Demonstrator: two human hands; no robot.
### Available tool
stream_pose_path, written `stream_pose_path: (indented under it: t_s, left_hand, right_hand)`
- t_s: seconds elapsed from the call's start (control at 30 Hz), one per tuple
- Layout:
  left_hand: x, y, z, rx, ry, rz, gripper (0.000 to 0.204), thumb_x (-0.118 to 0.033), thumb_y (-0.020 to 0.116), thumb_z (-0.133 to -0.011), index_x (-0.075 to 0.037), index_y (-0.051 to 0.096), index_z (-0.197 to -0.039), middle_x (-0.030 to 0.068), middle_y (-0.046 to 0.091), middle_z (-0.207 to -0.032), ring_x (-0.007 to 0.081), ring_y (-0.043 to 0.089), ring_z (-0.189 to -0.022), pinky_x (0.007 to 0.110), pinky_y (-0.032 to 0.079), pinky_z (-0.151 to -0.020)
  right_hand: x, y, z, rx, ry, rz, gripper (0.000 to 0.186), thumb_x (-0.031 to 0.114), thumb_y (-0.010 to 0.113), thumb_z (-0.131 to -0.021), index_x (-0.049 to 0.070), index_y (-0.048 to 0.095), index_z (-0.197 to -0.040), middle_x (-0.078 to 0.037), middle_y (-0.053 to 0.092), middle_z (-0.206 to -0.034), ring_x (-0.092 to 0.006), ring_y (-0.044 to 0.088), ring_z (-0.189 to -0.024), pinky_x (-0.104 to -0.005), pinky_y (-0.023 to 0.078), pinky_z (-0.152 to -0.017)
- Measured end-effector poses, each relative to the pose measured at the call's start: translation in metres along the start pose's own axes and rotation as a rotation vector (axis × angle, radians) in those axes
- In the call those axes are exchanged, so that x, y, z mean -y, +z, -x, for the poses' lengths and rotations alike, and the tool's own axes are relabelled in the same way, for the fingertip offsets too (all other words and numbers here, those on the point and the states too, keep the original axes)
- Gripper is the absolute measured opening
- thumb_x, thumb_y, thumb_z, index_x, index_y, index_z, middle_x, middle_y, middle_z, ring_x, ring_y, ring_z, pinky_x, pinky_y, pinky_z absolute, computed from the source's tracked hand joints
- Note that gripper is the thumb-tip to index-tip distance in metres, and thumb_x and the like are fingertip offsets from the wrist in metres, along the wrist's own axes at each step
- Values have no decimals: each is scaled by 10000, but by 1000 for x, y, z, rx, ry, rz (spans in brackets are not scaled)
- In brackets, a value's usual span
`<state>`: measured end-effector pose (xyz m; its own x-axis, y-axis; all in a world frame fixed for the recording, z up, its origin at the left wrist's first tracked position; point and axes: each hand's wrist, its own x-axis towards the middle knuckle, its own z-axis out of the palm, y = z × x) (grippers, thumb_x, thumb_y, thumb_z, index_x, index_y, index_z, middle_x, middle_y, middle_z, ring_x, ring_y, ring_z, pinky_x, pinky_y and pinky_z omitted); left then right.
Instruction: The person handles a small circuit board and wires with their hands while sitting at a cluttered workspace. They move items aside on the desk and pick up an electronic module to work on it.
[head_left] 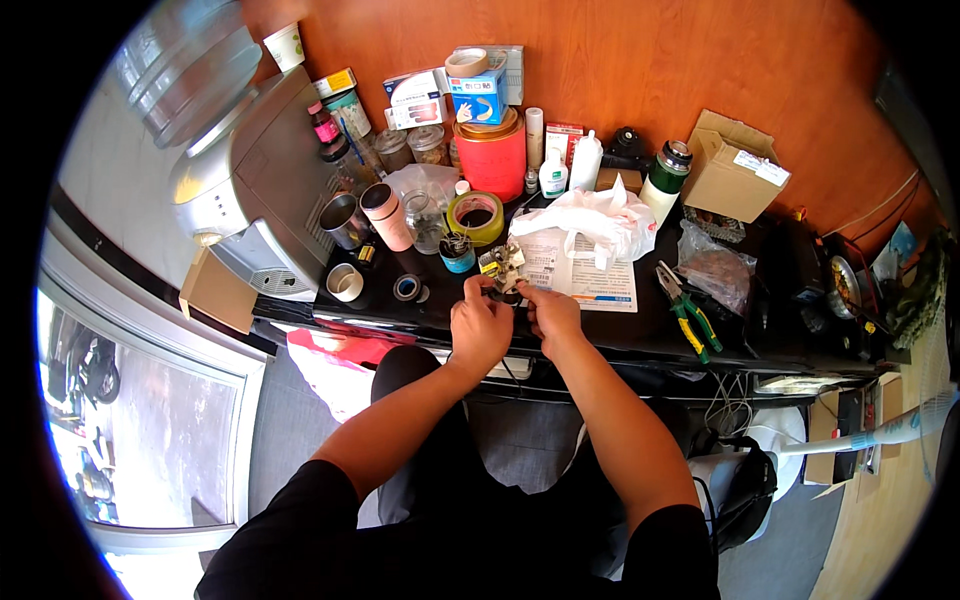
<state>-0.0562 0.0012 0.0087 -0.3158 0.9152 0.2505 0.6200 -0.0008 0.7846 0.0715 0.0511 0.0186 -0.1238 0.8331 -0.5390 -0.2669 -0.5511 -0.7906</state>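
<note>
My left hand [482, 330] and my right hand [550, 320] hold a small electronic assembly [505, 262], with pale and yellow parts and a dark underside, between their fingers at the desk's front. A dark cord hangs below it. Just behind it lies a printed paper [590, 285] with a crumpled white plastic bag [590, 220] on it. A small blue tin with wires [457, 258] stands left of the assembly, below a roll of yellow-green tape [463, 207].
The dark desk [370, 312] holds jars [427, 222], a pink tumbler [390, 220], a red canister [490, 150], green-handled pliers [690, 315], cardboard boxes [737, 170] and a bagged item [715, 265]. A water dispenser [240, 190] stands left. A white fan pole [840, 443] is at lower right.
</note>
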Motion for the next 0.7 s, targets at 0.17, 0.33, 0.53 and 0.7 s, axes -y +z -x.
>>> stream_pose_path:
  t_s: [0.17, 0.33, 0.53, 0.7]
  left_hand:
    - [-28, -10, 18, -2, 374, -267, 430, -147, 695, -784, -106, 540, -1183, 21, 639, -705, 243, 644, -715, 555, 350, -1017]
    - [-27, -7, 10, -105, 458, -332, 270, -134, 725, -749, -148, 677, -1015, 8, 642, -700, 229, 643, -704, 492, 396, -943]
    - [-13, 1, 1, -62, 339, -324, 97, -164, 708, -767, -123, 715, -855, 25, 663, -703, 239, 643, -736, 446, 398, -847]
    - [-10, 5, 0, 45, 150, -195, 110, -182, 727, -804, -85, 723, -856, 70, 696, -753, 249, 663, -748, 395, 442, -788]
  right_hand:
    - [0, -2, -3, -13, 2, -80, 218, 209, 798, -801, 66, 640, -753, 14, 528, -631, -107, 455, -497, -267, 317, -419]
    - [2, -2, -6, -51, -23, -10, 180, 243, 794, -814, 90, 700, -800, 54, 436, -631, -85, 357, -496, -251, 237, -428]
    - [0, 0, -9, -86, -30, -1, 227, 196, 808, -781, 42, 647, -738, 1, 528, -597, -104, 392, -428, -300, 267, -396]
    - [-9, -6, -20, -56, -90, 40, 281, 235, 804, -812, -22, 694, -836, -38, 632, -705, -114, 518, -567, -290, 384, -499]
